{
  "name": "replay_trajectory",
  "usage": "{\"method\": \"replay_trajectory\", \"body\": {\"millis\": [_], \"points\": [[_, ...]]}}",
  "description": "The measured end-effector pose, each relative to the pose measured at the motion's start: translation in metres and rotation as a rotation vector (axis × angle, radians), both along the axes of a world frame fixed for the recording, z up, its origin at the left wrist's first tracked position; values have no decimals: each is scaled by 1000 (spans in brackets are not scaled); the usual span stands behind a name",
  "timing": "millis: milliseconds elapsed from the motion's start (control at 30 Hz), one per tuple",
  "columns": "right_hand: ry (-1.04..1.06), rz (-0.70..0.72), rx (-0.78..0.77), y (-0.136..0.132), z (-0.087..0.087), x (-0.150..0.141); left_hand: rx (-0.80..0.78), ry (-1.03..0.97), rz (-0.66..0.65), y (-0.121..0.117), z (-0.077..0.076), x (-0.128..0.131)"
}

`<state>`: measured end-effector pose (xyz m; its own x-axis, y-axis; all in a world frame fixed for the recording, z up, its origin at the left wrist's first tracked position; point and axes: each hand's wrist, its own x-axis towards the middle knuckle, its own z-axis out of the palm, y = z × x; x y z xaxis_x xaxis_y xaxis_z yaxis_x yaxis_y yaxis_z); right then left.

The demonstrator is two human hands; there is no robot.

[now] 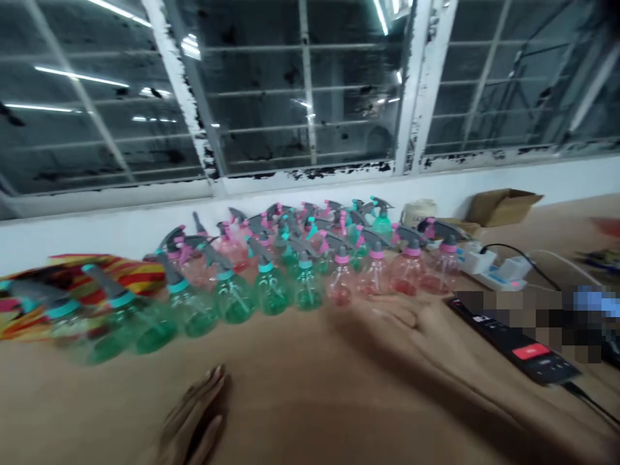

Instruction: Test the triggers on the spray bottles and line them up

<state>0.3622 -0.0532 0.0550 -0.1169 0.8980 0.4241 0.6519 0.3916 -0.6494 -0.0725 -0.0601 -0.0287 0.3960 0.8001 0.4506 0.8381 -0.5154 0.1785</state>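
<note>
On my feed, the right hand reaches out, fingers loosely spread, just in front of the pink spray bottles; I can't tell whether it touches them. My left hand is open, green spray bottles beyond it.

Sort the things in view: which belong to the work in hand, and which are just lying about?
Likely in the work:
green spray bottles
pink spray bottles, nearest the right hand

Probably lying about:
striped cloth
phone
power strip
cardboard box
</note>
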Motion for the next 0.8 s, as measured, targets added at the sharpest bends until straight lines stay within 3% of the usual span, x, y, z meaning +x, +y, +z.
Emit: {"method": "replay_trajectory", "body": {"millis": [100, 200, 400, 600, 800], "points": [[-117, 117, 2, 8, -5, -60, 3, 3, 17, -24, 7, -16], [-200, 270, -4, 17, -20, -115, 11, 10, 38, -43, 15, -31], [-270, 466, 25, 29, -40, -199, -145, 73, 86, -57, 25, -57], [-340, 477, 29, 31, -51, -244, -183, 8, 157, -51, 32, -75], [-422, 499, 48, 28, -64, -260, -220, -205, 208, -31, 32, -104]]}}
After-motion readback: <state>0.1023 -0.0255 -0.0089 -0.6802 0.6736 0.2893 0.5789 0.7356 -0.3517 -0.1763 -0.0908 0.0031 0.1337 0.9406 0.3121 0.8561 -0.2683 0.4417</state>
